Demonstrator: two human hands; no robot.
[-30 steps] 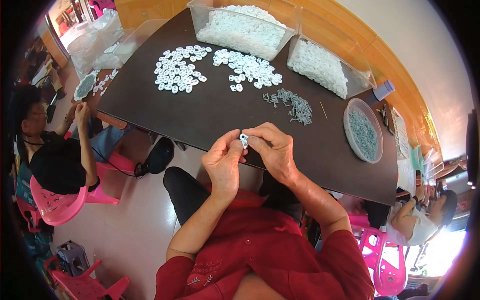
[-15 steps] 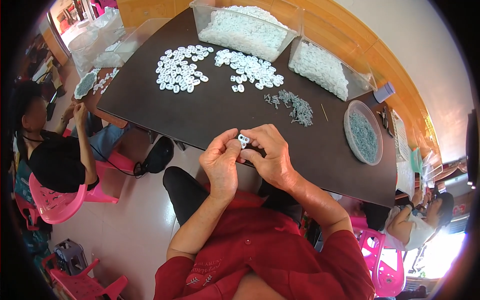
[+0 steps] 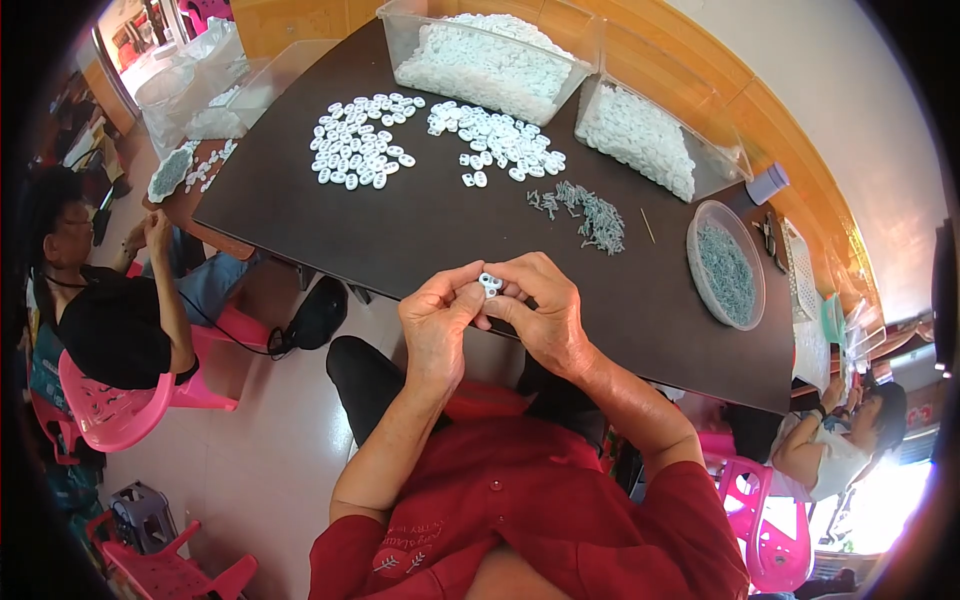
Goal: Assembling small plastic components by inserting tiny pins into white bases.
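Close to the table's near edge, my left hand (image 3: 432, 335) and my right hand (image 3: 548, 312) meet with bent fingers around small white plastic pieces (image 3: 490, 284) that have dark holes. Thumbs and forefingers of both hands pinch them; fingers hide part of the pieces, so I cannot tell exactly how they join. Farther off on the dark table (image 3: 440, 225) lie a loose group of white oval two-holed pieces (image 3: 350, 150) and a second group of similar white pieces (image 3: 505, 140). Right of these is a small heap of grey screw-like pieces (image 3: 600, 225).
Two clear bins (image 3: 400, 62) of white pieces stand at the back. A round bowl (image 3: 757, 300) of grey pieces, a thin stick (image 3: 648, 226), pliers (image 3: 770, 242) and a purplish cup (image 3: 768, 186) are to the right. People sit at left (image 3: 120, 320) and right (image 3: 820, 450).
The white pieces have turned slightly between my fingers, and my right thumb and fingers have closed in nearer to them. My left wrist has shifted slightly left.
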